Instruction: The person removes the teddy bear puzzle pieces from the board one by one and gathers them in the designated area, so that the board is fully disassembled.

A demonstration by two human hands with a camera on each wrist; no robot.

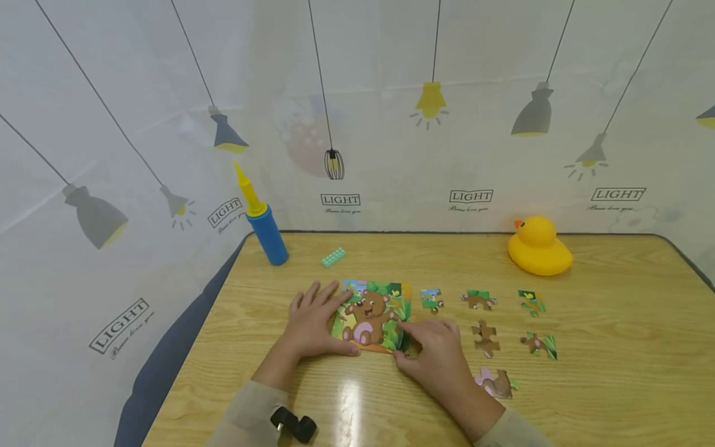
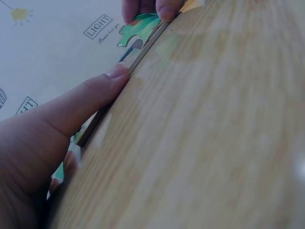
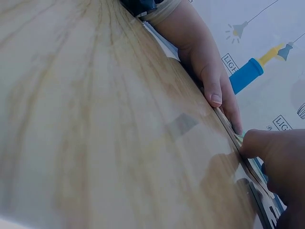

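Right hand (image 1: 438, 357) curls its fingertips onto the puzzle's (image 1: 373, 316) near right corner. Left hand (image 1: 314, 323) lies flat, fingers spread, on its left edge. Loose pieces (image 1: 485, 337) sit right; duck (image 1: 539, 247) beyond.

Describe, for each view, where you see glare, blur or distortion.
Head view: a bright streak of glare on the table between the wrists; wide lens bends the table's far edge. Left wrist view: left hand close and soft, wood grain blurred. Right wrist view: table smeared, puzzle board seen edge-on.
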